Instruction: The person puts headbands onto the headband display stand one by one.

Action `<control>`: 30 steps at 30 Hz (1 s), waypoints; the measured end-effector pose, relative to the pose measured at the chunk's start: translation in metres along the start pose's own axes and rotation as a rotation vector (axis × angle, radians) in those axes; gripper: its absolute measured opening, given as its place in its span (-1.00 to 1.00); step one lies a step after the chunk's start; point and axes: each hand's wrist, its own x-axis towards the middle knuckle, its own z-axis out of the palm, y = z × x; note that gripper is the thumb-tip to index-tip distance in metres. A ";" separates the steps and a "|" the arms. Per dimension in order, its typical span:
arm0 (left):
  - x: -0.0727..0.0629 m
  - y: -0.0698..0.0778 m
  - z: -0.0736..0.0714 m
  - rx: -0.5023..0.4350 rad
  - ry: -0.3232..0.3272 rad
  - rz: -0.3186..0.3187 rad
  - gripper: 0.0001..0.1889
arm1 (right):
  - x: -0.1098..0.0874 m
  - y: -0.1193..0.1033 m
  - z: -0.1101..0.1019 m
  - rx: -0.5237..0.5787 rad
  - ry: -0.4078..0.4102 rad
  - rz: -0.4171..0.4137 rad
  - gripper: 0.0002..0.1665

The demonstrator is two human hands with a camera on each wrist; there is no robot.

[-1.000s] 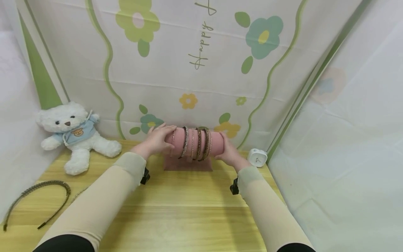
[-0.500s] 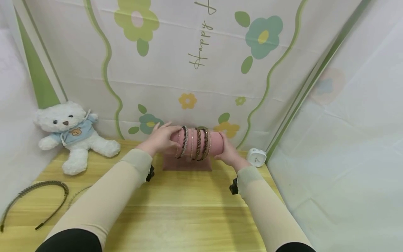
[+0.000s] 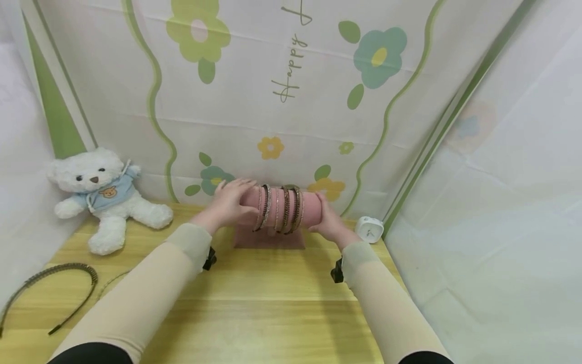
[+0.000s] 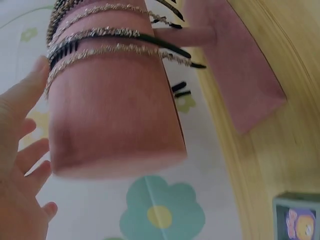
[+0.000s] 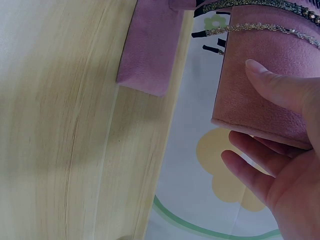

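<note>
A pink velvety headband stand point(image 3: 311, 210), a padded roll on a foot, stands at the back of the table with several headbands on its roll. Toward its left end, a thin sparkly headband point(image 4: 100, 51) sits close beside a black-toothed silver one point(image 4: 90, 36). My left hand point(image 3: 225, 205) is at the roll's left end, fingers loosely spread, one fingertip point(image 4: 41, 64) right by these two headbands. At the other end, my right hand point(image 3: 331, 222) grips the roll, its thumb point(image 5: 272, 85) pressed on the front and fingers around the end.
Left on the table lies a dark braided headband point(image 3: 77, 265), with a thin one point(image 3: 111, 280) partly hidden by the left sleeve. A white teddy bear point(image 3: 109, 202) sits back left, a white clock point(image 3: 370, 230) back right. A patterned cloth point(image 3: 245, 91) hangs behind.
The thin leftmost headband has slid right along the roll up to the silver one, pushed by my left hand. That hand has since drawn back left; the right stays put.
</note>
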 end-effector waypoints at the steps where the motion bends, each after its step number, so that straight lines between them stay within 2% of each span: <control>1: -0.005 -0.003 -0.003 -0.005 0.027 0.002 -0.11 | -0.001 -0.001 0.001 0.003 -0.002 -0.003 0.49; 3: -0.017 -0.009 -0.012 -0.028 0.080 -0.001 -0.16 | -0.002 -0.002 0.001 0.006 -0.006 -0.004 0.49; 6: -0.038 -0.023 -0.027 -0.061 0.118 -0.016 -0.26 | -0.003 -0.003 0.002 0.004 -0.007 -0.008 0.49; 11: -0.083 -0.053 -0.047 -0.095 0.109 -0.097 -0.38 | -0.004 -0.001 0.002 0.000 -0.001 -0.011 0.49; 13: -0.103 -0.064 -0.054 -0.105 0.096 -0.149 -0.41 | -0.004 0.001 0.002 -0.003 0.001 -0.010 0.49; 17: -0.141 -0.085 -0.065 -0.129 0.082 -0.213 -0.54 | -0.002 0.002 0.002 -0.012 0.000 -0.006 0.49; 21: -0.174 -0.104 -0.067 -0.128 0.074 -0.250 -0.68 | -0.002 0.001 0.002 -0.008 -0.003 -0.010 0.49; 23: -0.188 -0.112 -0.066 -0.127 0.048 -0.270 -0.70 | -0.002 0.000 0.002 -0.007 -0.001 -0.014 0.49; 26: -0.204 -0.124 -0.061 -0.133 -0.021 -0.295 -0.70 | -0.002 0.000 0.002 -0.012 0.001 -0.026 0.49; 30: -0.220 -0.140 -0.050 -0.120 -0.081 -0.319 -0.70 | -0.002 -0.001 0.002 -0.023 0.000 -0.028 0.48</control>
